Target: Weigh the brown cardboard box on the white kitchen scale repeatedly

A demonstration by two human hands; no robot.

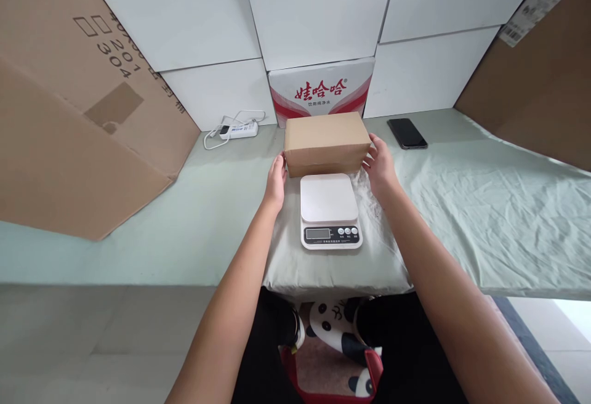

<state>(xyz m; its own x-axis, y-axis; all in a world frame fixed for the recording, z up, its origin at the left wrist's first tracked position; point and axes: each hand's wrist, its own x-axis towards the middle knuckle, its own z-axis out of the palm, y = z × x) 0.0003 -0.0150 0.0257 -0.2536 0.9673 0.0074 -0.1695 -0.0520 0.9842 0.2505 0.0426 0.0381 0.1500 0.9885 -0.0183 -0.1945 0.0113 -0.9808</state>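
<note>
A closed brown cardboard box [327,139] sits behind the kitchen scale on the cloth-covered table. My left hand [276,177] presses against its left end, and my right hand [381,162] is at its right end, so the box is held between the two. The fingertips of both hands are partly hidden at the box's sides. Just in front of the box stands a white kitchen scale [329,199] with a bare platform. Its display shows no readable figures, and several round buttons lie to the right of it.
A white power strip [239,130] with a cable lies at the back left. At the back right is a black phone [407,133]. White boxes, one with red print [322,91], line the back. Large cardboard panels [83,114] flank both sides of the table [184,225].
</note>
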